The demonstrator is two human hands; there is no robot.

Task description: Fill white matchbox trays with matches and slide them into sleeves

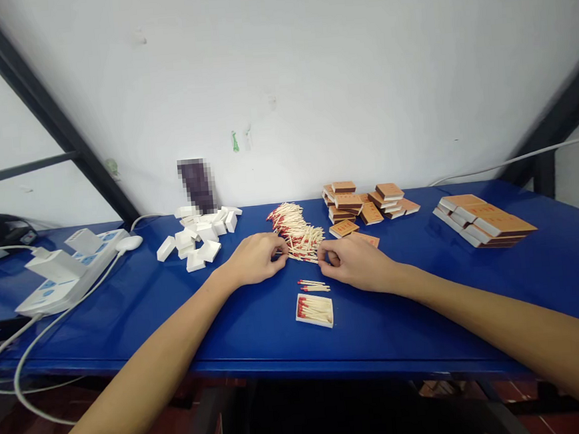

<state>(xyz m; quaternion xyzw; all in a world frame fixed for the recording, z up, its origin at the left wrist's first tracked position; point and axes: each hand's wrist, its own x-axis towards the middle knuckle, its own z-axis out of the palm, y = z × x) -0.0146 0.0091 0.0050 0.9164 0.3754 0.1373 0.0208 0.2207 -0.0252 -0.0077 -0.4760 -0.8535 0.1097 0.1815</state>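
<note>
A loose pile of red-headed matchsticks lies at the middle of the blue table. At the pile's left front edge, my left hand is closed, its thumb and fingers pinched on the ends of matchsticks. Opposite it, my right hand pinches at the right ends of the front matchsticks; how many are held is hidden. Nearer me, several separate matchsticks lie side by side, heads to the left. Just below them sits an open white matchbox tray with matchsticks in it, heads also left.
White empty trays are heaped at the left back. Orange-brown matchboxes are piled behind my right hand, and a neat block of matchboxes stands farther right. A power strip with white cables lies on the blue table at left.
</note>
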